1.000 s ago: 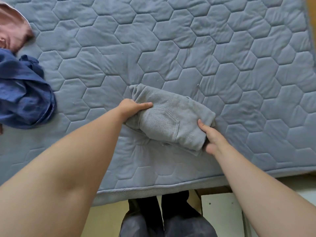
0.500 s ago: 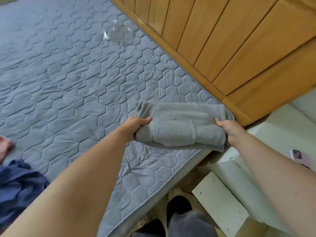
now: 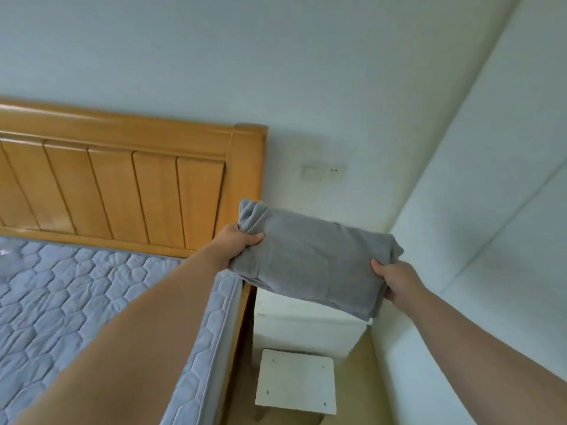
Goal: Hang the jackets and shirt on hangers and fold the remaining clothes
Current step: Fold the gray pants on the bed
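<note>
Folded grey garment [image 3: 310, 265] held in the air between my two hands

My left hand [image 3: 237, 243] grips its left end, thumb on top and the other fingers hidden under the cloth. The garment hangs just past the right edge of the quilted mattress [image 3: 76, 296], near the wooden headboard [image 3: 122, 185] and above a white bedside cabinet [image 3: 306, 326]. My right hand [image 3: 395, 280] clamps the right end the same way

One wide-angle view from the person's head faces forward and slightly down toward the wall [image 3: 306, 72] corner beside the headboard [image 3: 122, 185]. The bed [image 3: 61, 302] lies close below, lower left. The left hand [image 3: 242, 243] and right hand [image 3: 395, 280] sit mid-frame at arm's length.
</note>
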Demonstrator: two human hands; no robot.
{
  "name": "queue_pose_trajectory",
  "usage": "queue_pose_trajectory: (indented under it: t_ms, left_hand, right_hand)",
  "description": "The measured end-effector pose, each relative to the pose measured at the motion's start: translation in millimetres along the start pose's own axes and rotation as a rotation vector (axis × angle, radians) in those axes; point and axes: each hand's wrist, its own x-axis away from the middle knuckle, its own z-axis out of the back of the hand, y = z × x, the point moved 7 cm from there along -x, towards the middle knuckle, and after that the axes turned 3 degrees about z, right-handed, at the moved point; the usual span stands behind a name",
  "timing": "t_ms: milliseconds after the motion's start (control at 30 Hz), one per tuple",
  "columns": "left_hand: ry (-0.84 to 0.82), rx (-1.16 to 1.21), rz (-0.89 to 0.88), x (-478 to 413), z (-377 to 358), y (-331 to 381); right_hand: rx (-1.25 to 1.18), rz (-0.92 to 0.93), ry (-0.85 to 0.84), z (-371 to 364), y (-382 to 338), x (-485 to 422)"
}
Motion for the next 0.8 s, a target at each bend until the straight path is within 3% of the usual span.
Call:
queue_pose_trajectory:
  t_ms: [300, 367, 467, 533, 667, 800]
  left_hand:
    - [-0.219, -0.355, -0.492, 158.6, -192.3, 138.3]
    - [-0.256, -0.482, -0.619, 207.0, -224.6, 160.8]
    - [-0.306, -0.773, -0.833, 286.6, -267.7, 184.5]
    - [-0.363, -0.937, -0.939, 332.9, -292.4, 194.1]
    - [-0.502, -1.167, -1.050, 404.7, -328.5, 209.8]
    - [-0.598, -1.175, -1.156, 464.5, -360.5, 231.0]
  right_hand:
    - [-0.219, -0.012, 0.268, 230.7, 15.3, 128.4]
    - [-0.122, -0.033, 0.241, 266.7, 23.2, 164.2]
    - [0.225, 0.015, 0.261, 307.0, 11.2, 219.1]
    - [0.311, 0.141, 0.214, 317.4, -14.3, 250.6]
    - [0.258, 0.397, 0.000, 313.8, -72.0, 322.8]
    - [0.038, 0.549, -0.069, 319.2, -102.0, 373.4]
